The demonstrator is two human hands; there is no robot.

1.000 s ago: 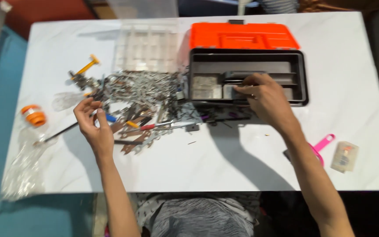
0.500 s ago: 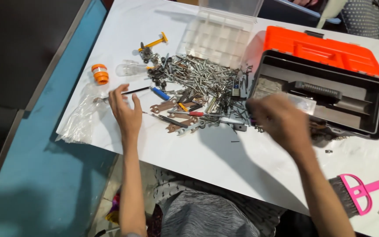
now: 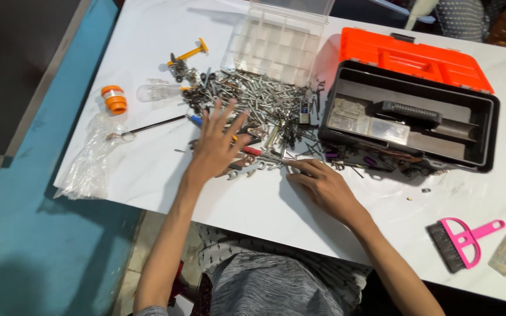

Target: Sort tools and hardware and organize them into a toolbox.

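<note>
Head view: the left hand [image 3: 218, 143] hovers with fingers spread over the pile [image 3: 253, 111] of screws and wrenches on the white surface [image 3: 300, 210], as if to sift it. The right hand [image 3: 323, 184] lies low at the pile's near edge, fingers loosely extended and holding nothing that shows, just before the open toolbox [image 3: 411, 117]. A clear organizer [image 3: 276, 41] stands behind.
</note>
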